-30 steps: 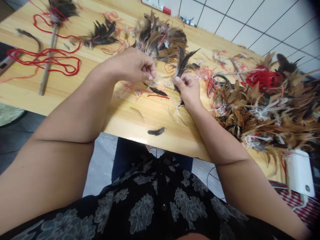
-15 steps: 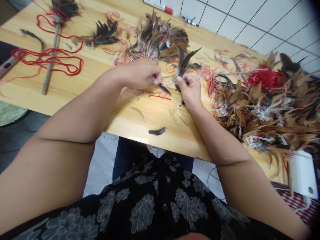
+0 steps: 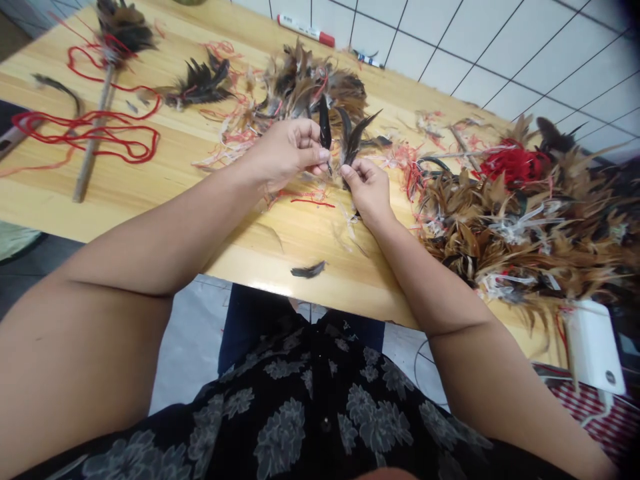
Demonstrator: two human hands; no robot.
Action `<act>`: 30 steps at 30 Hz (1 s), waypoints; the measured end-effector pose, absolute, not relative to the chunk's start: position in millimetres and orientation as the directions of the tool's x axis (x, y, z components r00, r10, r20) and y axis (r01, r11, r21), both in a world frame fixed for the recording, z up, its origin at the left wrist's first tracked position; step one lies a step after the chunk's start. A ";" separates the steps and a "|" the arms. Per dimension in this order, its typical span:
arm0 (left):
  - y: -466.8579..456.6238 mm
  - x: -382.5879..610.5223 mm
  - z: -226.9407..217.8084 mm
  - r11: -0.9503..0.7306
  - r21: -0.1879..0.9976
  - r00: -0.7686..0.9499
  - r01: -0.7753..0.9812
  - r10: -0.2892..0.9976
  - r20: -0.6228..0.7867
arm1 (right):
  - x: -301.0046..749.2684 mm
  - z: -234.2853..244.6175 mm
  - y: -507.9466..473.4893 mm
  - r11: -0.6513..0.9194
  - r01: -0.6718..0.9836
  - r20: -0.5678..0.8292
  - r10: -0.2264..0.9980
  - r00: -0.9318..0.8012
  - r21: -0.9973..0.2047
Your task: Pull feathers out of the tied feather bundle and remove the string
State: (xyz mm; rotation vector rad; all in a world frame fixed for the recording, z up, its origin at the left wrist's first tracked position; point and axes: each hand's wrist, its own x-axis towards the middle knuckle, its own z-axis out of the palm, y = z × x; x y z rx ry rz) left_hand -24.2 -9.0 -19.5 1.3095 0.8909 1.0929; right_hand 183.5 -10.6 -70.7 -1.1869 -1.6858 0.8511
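Note:
Pinched in my left hand (image 3: 300,155) is a single black feather (image 3: 325,125), its tip pointing up. Just to the right, my right hand (image 3: 369,188) is closed on the base of a small bunch of dark feathers (image 3: 353,137), which fan upward. The two hands are close together but apart, a little above the table. Behind them lies a pile of brown and grey feathers (image 3: 313,80). Below the hands are a short piece of red string (image 3: 313,202) and a loose dark feather (image 3: 309,270) near the table's front edge.
A large heap of brown feathers (image 3: 500,233) with red string (image 3: 515,162) covers the right side. At left, a stick (image 3: 95,140) with feathers lies under looped red cord (image 3: 135,143). A marker (image 3: 305,30) lies by the tiled wall; a white device (image 3: 597,347) is at the right edge.
My left hand has turned over and raised its feather from pointing down to upright, beside the bunch. My right hand keeps its hold on the bunch. The whole view has shifted slightly.

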 end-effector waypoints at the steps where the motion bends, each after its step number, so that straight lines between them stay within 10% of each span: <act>1: -9.1 -23.7 -20.9 -0.057 0.991 0.267 -0.122 0.960 0.088 | 183.1 -69.6 -11.3 0.305 0.348 0.265 0.951 -0.158 -0.887; 30: -13.3 -9.6 -25.4 -0.132 0.990 0.207 0.056 0.971 0.118 | 180.2 -60.4 -16.5 0.247 0.228 0.193 0.953 -0.236 -0.942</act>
